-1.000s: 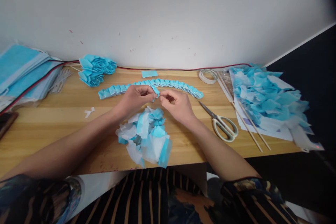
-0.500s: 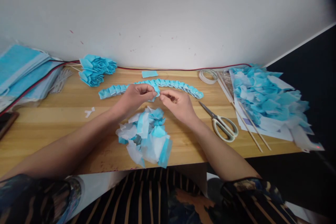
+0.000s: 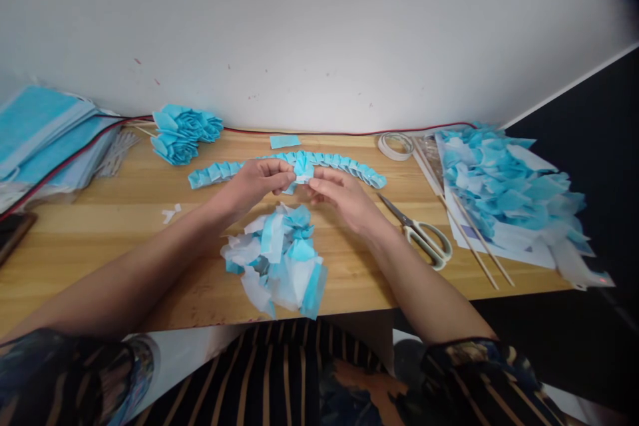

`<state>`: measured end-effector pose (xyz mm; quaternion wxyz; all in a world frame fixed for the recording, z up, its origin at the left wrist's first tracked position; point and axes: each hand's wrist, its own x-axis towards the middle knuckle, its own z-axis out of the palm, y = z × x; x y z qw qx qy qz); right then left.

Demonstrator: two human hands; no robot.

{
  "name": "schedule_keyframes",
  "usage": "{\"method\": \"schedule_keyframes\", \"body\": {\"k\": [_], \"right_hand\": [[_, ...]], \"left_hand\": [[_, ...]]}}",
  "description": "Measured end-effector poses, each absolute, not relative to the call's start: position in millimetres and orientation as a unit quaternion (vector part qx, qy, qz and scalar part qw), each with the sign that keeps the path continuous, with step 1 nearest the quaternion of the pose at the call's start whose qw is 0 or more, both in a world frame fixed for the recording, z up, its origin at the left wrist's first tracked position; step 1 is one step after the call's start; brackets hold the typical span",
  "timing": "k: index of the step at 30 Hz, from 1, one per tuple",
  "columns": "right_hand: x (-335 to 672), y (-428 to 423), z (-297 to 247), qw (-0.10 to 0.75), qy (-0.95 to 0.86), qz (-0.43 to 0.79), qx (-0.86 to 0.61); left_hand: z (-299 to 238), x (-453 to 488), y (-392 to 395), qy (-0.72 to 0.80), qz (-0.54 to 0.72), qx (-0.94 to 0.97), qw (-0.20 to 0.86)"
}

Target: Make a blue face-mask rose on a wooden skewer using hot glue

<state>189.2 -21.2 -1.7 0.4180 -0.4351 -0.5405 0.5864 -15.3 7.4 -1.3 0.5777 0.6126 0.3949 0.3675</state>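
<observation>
Both my hands meet over the middle of the wooden table, pinching one small folded blue paper piece between them. My left hand is closed on its left side, my right hand on its right. Just behind the hands lies a long curved row of folded blue pieces. A loose pile of blue and white paper scraps sits in front of my hands, near the table's front edge.
Scissors and wooden sticks lie to the right, beside a heap of blue paper squares. A tape roll sits at the back. A blue paper flower and stacked blue sheets are at the left.
My hands have lifted slightly and drawn closer together, and the small blue piece now stands out more between the fingertips. Nothing else has moved.
</observation>
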Motion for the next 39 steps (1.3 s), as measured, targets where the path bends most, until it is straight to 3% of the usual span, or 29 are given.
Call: {"method": "schedule_keyframes", "body": {"k": [11, 30, 35, 39], "right_hand": [[184, -21, -8, 0.434, -0.587, 0.486, -0.481], [186, -21, -7, 0.410, -0.588, 0.508, -0.478], [185, -22, -7, 0.502, -0.602, 0.340, -0.519], [182, -27, -7, 0.461, -0.696, 0.240, -0.495]], "left_hand": [[-2, -12, 6, 0.407, 0.363, 0.612, 0.573], [-8, -15, 11, 0.411, 0.359, 0.618, 0.566], [-12, -14, 12, 0.434, 0.382, 0.611, 0.541], [-12, -12, 9, 0.425, 0.391, 0.604, 0.549]]}}
